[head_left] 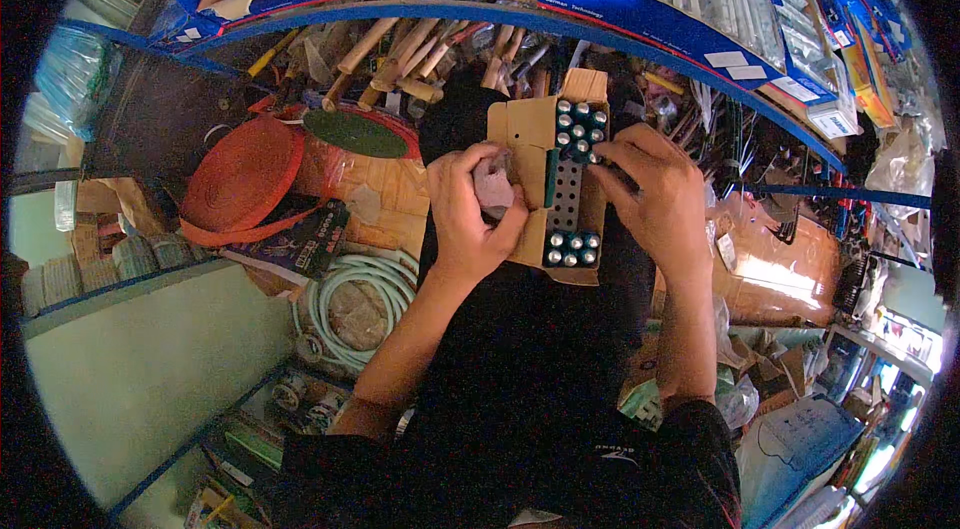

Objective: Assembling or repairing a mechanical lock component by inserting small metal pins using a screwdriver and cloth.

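An open cardboard box (536, 134) holds a perforated insert (565, 199) with dark cylindrical items with silver tops, grouped at its upper end (580, 119) and lower end (572, 249). My left hand (462, 209) is closed around a crumpled pale, greyish-pink piece of material (494, 184) against the box's left flap. My right hand (645, 184) has its thumb and index finger closed on one of the cylinders at the lower right of the upper group.
Blue boxes of wrapped rods (660, 19) line the shelf above wooden handles (400, 59). Left are a red round object (235, 179), a green oval one (355, 133) and a pale coiled hose (355, 319). Cardboard (770, 269) and bagged goods lie right.
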Demonstrator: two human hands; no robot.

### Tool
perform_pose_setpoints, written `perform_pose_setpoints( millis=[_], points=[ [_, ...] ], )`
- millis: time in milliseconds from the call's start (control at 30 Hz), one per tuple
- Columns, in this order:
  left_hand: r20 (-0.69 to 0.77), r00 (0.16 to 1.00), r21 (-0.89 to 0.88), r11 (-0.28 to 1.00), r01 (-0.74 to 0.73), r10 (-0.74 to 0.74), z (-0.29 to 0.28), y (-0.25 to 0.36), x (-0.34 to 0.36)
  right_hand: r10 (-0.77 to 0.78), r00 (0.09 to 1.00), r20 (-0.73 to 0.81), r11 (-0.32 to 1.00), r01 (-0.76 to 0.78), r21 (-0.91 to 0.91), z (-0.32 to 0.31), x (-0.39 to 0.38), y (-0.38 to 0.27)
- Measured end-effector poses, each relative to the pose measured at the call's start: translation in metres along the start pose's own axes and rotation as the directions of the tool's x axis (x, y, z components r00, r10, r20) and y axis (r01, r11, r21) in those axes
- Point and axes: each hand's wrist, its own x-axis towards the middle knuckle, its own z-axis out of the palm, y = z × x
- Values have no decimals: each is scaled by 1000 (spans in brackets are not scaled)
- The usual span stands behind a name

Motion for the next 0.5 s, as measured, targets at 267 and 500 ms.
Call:
perform_pose_setpoints(
  millis=[267,500],
  points=[
    [-1,1000,16,1000,9,-9,2,0,0,-54,993,102,995,45,94,-14,-16,-22],
    [-11,1000,22,1000,-14,14,2,-4,-1,-154,934,322,988,141,63,-14,-15,-38]
  ],
)
